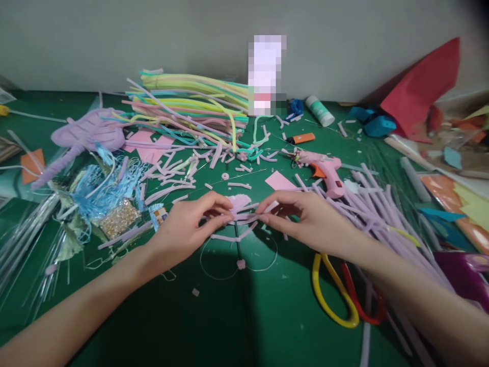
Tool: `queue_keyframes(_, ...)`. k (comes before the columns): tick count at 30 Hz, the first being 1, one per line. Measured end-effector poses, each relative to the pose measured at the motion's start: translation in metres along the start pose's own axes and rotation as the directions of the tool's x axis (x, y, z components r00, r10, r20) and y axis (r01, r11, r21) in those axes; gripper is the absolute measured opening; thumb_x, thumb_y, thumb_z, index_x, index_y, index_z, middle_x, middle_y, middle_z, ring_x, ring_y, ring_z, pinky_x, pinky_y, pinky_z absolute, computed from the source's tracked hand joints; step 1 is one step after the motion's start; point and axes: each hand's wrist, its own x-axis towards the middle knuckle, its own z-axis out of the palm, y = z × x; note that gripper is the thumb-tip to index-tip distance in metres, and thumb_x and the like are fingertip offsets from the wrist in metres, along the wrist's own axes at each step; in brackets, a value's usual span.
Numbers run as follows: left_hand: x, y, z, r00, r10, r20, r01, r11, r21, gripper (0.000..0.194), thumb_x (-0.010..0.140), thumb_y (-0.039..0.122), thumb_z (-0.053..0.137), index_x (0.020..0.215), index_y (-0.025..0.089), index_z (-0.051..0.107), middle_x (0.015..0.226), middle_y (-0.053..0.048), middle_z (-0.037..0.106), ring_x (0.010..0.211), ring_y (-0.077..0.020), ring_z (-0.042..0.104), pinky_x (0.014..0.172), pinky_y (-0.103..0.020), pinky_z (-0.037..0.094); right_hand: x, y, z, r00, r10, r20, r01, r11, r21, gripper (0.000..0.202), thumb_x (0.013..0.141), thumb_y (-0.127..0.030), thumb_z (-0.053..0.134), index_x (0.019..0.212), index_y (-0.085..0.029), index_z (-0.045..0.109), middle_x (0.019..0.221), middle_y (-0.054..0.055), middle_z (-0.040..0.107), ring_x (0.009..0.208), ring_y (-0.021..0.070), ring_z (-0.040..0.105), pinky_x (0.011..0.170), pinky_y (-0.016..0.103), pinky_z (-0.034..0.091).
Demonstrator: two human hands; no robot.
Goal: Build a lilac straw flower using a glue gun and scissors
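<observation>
Currently pinching thin lilac strips from both sides, fingers closed on left hand and right hand. Lilac petal between fingertips. Glue gun beyond right fingers; bead bag left of left fingers, on green worktop.

Orange lighter near white-green tube — red sheet rightward

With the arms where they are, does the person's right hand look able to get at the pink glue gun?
Probably yes: the pink glue gun lies just beyond the right hand, its handle uncovered, though the fingers seem busy pinching pale purple strip.
</observation>
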Motion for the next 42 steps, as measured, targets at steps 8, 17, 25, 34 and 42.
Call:
queue_keyframes(8,-0.018,-0.004,-0.008,0.998,-0.032,0.058,0.025,0.992,0.122,0.017,0.088,0.04,0.063,0.089,0.024,0.069,0.073,0.003,0.075,0.065,-0.0142,0.069,0.059,-0.021,0.051,-0.021,0.004,-0.005,0.979,-0.018,0.205,0.045,0.991,-0.128,0.009,0.086,-0.03,0.064,0.089,-0.025,0.071,0.085,-0.002,0.074,0.074,0.0139,0.067,0.066,0.024,0.051)
queue_keyframes(17,-0.021,-0.01,-0.002,0.988,-0.151,0.029,0.154,0.979,-0.135,0.026,0.088,0.037,0.066,0.111,0.025,0.062,0.106,-0.002,0.076,0.094,-0.0181,0.073,0.086,-0.028,0.059,-0.018,0.009,-0.003,0.985,-0.071,0.159,0.08,0.995,-0.054,0.017,0.088,-0.025,0.061,0.102,-0.025,0.071,0.104,0.001,0.074,0.095,0.0152,0.069,0.087,0.027,0.053)
queue_keyframes(25,-0.014,-0.007,-0.005,0.961,-0.226,0.158,0.275,0.825,-0.494,0.026,0.091,0.033,0.063,0.113,0.022,0.055,0.106,-0.007,0.077,0.092,-0.02,0.075,0.08,-0.029,0.062,-0.012,0.007,0.002,0.997,-0.042,0.07,0.042,0.999,-0.005,0.02,0.089,-0.026,0.059,0.1,-0.022,0.074,0.101,0.003,0.076,0.091,0.0159,0.071,0.08,0.026,0.056)
queue_keyframes(34,0.001,-0.003,-0.01,0.995,0.009,0.096,-0.008,1.0,-0.015,0.037,0.099,0.034,0.051,0.135,0.03,0.05,0.112,0.003,0.077,0.102,-0.0172,0.071,0.088,-0.027,0.053,-0.006,0.01,0.004,0.988,-0.152,-0.034,0.148,0.984,-0.094,0.019,0.091,-0.024,0.059,0.101,-0.022,0.075,0.095,0.003,0.076,0.084,0.0156,0.069,0.072,0.026,0.052)
queue_keyframes(42,0.008,0.001,0.001,0.996,-0.077,0.033,0.082,0.972,-0.222,0.032,0.087,0.031,0.068,0.118,0.023,0.064,0.106,-0.002,0.074,0.083,-0.0147,0.072,0.074,-0.023,0.057,-0.002,0.004,0.007,0.978,-0.199,-0.058,0.186,0.967,-0.173,0.015,0.093,-0.025,0.059,0.097,-0.021,0.073,0.086,0.001,0.073,0.073,0.0131,0.064,0.064,0.025,0.046)
